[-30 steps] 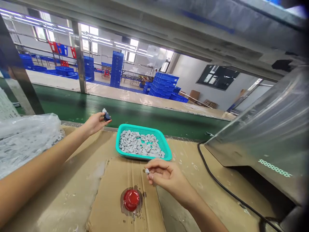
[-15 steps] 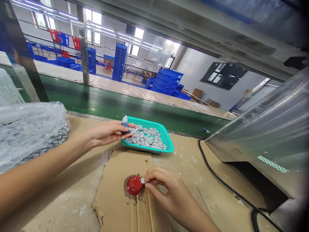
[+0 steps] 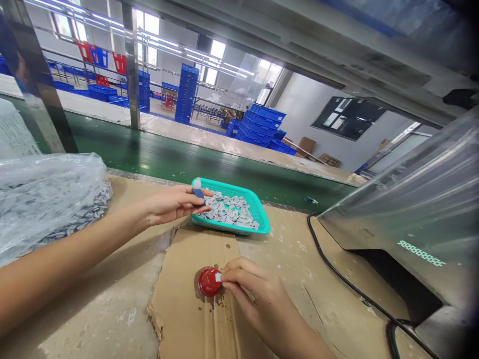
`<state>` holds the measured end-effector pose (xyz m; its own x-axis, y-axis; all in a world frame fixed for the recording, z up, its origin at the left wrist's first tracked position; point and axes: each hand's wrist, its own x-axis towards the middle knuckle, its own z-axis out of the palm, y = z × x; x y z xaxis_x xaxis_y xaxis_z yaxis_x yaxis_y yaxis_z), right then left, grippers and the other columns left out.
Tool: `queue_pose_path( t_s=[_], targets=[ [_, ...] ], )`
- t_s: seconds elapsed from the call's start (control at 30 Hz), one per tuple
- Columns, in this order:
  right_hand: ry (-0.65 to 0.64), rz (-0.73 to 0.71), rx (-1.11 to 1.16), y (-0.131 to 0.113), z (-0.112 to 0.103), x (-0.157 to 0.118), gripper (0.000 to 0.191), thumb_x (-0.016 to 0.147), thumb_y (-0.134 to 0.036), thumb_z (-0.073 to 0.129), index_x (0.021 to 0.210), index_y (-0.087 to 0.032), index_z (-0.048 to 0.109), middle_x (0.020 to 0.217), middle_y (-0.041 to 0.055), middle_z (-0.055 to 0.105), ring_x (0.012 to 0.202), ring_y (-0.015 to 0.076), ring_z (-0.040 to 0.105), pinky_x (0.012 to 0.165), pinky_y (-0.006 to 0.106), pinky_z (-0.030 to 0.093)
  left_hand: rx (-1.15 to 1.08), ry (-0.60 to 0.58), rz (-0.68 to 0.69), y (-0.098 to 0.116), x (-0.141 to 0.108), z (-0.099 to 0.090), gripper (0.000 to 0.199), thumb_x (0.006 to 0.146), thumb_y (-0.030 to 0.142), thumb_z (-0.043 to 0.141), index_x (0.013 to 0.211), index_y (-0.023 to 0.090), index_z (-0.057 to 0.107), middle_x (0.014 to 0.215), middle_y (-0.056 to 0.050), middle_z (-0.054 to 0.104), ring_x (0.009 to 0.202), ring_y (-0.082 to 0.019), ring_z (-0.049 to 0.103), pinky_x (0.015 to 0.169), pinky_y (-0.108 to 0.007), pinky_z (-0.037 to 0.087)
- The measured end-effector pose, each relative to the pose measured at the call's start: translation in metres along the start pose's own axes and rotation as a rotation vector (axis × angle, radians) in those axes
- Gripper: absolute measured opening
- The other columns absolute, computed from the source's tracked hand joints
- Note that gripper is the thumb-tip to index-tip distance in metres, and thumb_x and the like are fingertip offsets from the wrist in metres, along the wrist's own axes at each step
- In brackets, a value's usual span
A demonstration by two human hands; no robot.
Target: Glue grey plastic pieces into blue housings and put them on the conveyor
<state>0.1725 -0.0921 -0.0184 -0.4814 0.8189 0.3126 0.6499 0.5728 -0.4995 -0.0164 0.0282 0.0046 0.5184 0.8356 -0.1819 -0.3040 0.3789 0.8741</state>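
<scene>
My left hand (image 3: 172,204) holds a small blue bottle with a white top (image 3: 198,192) upright between its fingers, over the left rim of a teal plastic basket (image 3: 258,209). The basket is full of small grey flat pieces (image 3: 228,212). My right hand (image 3: 254,289) pinches one small grey piece (image 3: 218,277) against a round red cap (image 3: 208,282). That cap sits in a dark stain on a sheet of brown cardboard (image 3: 187,309). The fingers hide the cap's right side.
A clear plastic bag of grey pieces (image 3: 45,194) lies at the left. Beyond the bench runs a green conveyor belt (image 3: 187,164). A black cable (image 3: 348,269) and a steel-and-plastic cover (image 3: 404,199) are on the right. Stacked blue crates (image 3: 258,124) stand far off.
My left hand has moved from beyond the basket to over its left rim with the bottle. My right hand has carried the grey piece from near the basket onto the red cap.
</scene>
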Motion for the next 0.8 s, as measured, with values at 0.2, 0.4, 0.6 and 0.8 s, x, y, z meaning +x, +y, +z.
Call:
queue_pose_path(
  t_s=[0.2,0.4,0.6,0.8],
  targets=[
    [0.059,-0.031,-0.058,-0.0009,0.0059,-0.0019,0.020,0.079,-0.004,0.040,0.077,-0.015,0.057,0.075,0.0061,0.057,0.068,0.0130,0.054,0.060,0.024,0.047,0.037,-0.033,-0.043,-0.0021,-0.0008,0.0017,0.020,0.071,0.002,0.050,0.085,0.009,0.062,0.082,-0.007,0.063,0.073,-0.012,0.063,0.069,-0.015,0.050],
    [0.105,-0.071,-0.093,-0.0027,0.0058,-0.0038,0.022,0.080,-0.006,0.040,0.074,-0.016,0.058,0.074,0.0057,0.058,0.065,0.0120,0.055,0.057,0.022,0.048,0.091,-0.073,-0.075,-0.0023,-0.0018,0.0005,0.018,0.068,0.006,0.056,0.084,0.011,0.063,0.076,-0.005,0.063,0.071,-0.012,0.062,0.066,-0.017,0.049],
    [0.111,-0.054,-0.084,-0.0039,0.0050,-0.0033,0.022,0.080,-0.007,0.041,0.071,-0.016,0.059,0.071,0.0051,0.058,0.063,0.0119,0.056,0.056,0.021,0.048,0.200,-0.149,-0.050,-0.0017,-0.0047,-0.0009,0.020,0.064,0.015,0.064,0.084,0.014,0.064,0.077,-0.003,0.063,0.070,-0.010,0.061,0.072,-0.020,0.046],
    [0.102,-0.054,-0.080,-0.0043,0.0043,-0.0023,0.023,0.079,-0.006,0.040,0.072,-0.016,0.059,0.072,0.0055,0.059,0.063,0.0123,0.056,0.056,0.022,0.048,0.211,-0.146,-0.048,-0.0026,-0.0041,-0.0008,0.022,0.063,0.017,0.064,0.084,0.015,0.065,0.075,-0.002,0.062,0.070,-0.010,0.059,0.074,-0.022,0.044]
  ],
)
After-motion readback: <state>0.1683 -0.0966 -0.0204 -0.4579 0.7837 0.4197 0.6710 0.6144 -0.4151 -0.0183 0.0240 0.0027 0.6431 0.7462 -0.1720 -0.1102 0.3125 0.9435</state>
